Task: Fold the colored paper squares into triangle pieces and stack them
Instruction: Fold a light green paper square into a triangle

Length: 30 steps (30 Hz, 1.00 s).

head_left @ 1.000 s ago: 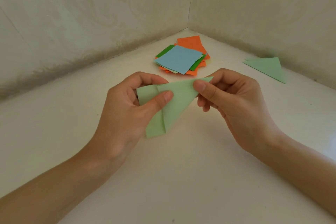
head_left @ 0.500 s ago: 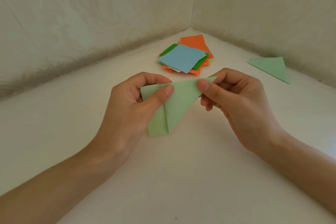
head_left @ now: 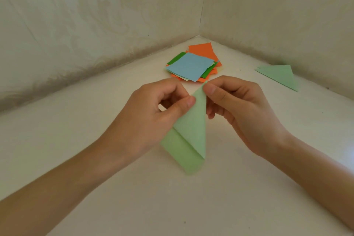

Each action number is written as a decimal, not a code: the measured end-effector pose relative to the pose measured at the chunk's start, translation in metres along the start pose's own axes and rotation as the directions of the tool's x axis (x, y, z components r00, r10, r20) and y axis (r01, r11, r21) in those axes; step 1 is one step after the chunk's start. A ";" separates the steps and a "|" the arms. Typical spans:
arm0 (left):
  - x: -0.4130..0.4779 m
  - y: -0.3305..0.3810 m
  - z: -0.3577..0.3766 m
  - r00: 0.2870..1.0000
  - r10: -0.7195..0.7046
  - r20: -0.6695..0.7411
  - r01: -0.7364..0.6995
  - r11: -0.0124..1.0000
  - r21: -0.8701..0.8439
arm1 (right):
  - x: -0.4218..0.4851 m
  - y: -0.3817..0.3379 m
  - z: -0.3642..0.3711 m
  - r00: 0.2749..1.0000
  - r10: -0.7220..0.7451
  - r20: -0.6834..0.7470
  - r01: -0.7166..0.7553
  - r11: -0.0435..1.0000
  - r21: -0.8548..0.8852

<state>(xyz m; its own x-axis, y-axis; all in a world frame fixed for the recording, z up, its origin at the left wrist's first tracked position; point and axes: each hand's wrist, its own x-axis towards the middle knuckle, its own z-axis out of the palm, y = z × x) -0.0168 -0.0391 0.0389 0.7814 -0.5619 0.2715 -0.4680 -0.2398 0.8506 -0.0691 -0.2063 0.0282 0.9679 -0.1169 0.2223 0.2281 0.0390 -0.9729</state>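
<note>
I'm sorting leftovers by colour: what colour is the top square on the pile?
Light blue. The top square shows best in the head view.

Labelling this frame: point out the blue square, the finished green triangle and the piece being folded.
blue square (head_left: 191,66), head view, centre of its face.
finished green triangle (head_left: 281,76), head view, middle of its face.
piece being folded (head_left: 191,130), head view, its front flap.

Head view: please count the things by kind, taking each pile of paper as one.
Hands: 2, left hand, right hand
Light green paper being folded: 1
Pile of coloured squares: 1
Stack of folded green triangles: 1
Total: 5
</note>
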 end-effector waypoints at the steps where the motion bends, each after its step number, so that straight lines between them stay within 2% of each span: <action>1: 0.000 0.001 0.002 1.000 -0.004 0.016 0.003 1.000 0.009 | 0.001 0.000 -0.001 1.000 0.002 -0.005 -0.003 1.000 -0.028; 5: 0.008 0.005 0.006 0.999 -0.029 0.027 0.032 0.995 -0.096 | 0.000 -0.002 -0.002 1.000 -0.029 0.006 0.029 0.978 -0.209; 10: 0.018 0.007 0.014 0.999 -0.038 -0.015 0.035 0.988 -0.150 | -0.002 -0.001 0.002 0.999 -0.051 0.014 0.052 0.935 -0.350; 14: 0.019 0.010 0.013 0.998 -0.067 -0.012 0.063 0.976 -0.210 | -0.002 -0.003 0.008 0.998 -0.056 -0.035 0.036 0.904 -0.426; 18: 0.022 0.005 0.013 0.979 -0.080 -0.189 0.032 0.969 -0.247 | -0.003 -0.002 0.017 0.994 -0.062 -0.094 0.020 0.918 -0.395; 21: 0.026 0.001 0.011 0.918 -0.135 -0.373 0.024 0.958 -0.287 | -0.008 0.000 0.021 0.992 -0.066 -0.110 0.016 0.915 -0.403; 23: 0.025 -0.002 0.008 0.865 -0.116 -0.487 0.006 0.975 -0.221 | -0.012 0.001 0.022 0.991 -0.079 -0.107 0.028 0.911 -0.411; 25: 0.022 -0.003 0.010 0.822 -0.026 -0.568 -0.011 0.998 -0.062 | -0.017 0.001 0.024 0.992 -0.094 -0.083 0.051 0.909 -0.414; 27: 0.017 -0.003 0.013 0.792 0.062 -0.607 -0.025 0.997 0.069 | -0.021 0.001 0.026 0.993 -0.109 -0.042 0.082 0.907 -0.414; 30: 0.015 -0.005 0.014 0.767 0.133 -0.628 -0.035 0.986 0.165 | -0.026 0.000 0.029 0.993 -0.121 0.002 0.111 0.897 -0.427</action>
<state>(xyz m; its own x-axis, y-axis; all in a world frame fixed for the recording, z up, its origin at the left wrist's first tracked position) -0.0086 -0.0572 0.0325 0.7963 0.0346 0.6039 -0.5571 -0.3472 0.7544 -0.0911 -0.1748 0.0240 0.9333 -0.1190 0.3389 0.2669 -0.4016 -0.8760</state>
